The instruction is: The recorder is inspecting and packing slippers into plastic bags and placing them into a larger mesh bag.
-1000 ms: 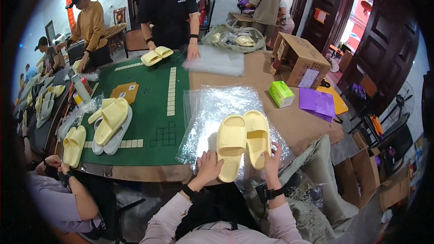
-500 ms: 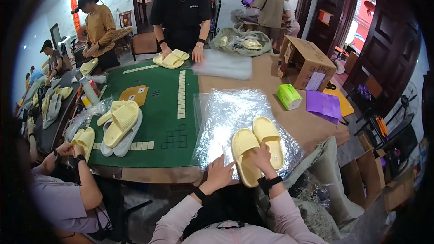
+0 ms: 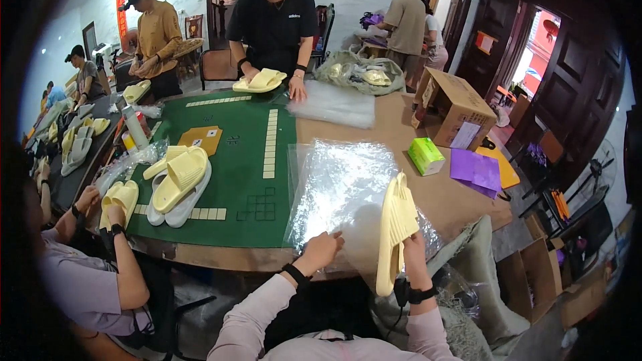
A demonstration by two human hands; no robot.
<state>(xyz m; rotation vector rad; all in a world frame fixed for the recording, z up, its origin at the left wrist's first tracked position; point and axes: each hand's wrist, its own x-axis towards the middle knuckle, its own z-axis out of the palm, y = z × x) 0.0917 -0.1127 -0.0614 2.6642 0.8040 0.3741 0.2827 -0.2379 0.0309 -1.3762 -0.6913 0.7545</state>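
Observation:
My right hand (image 3: pixel 413 254) grips a pair of pale yellow slippers (image 3: pixel 394 230), lifted above the table edge and tipped on their sides, one against the other. The hand covers part of them. Below and left of the slippers lies a stack of clear, shiny plastic bags (image 3: pixel 338 190). At its near edge, my left hand (image 3: pixel 322 250) touches the plastic with fingers slightly bent and apart, holding nothing that I can see.
Left on the green mat (image 3: pixel 234 120), yellow and grey slippers (image 3: pixel 180 187) lie stacked. A green box (image 3: pixel 426 156), purple sheets (image 3: pixel 473 172) and an open carton (image 3: pixel 455 107) stand right. Co-workers handle slippers at left and across; a sack (image 3: pixel 468 254) sits near my right arm.
My right hand has lifted both slippers off the plastic and tilted them up, moving right. My left hand stays near the plastic's edge. The view has shifted slightly.

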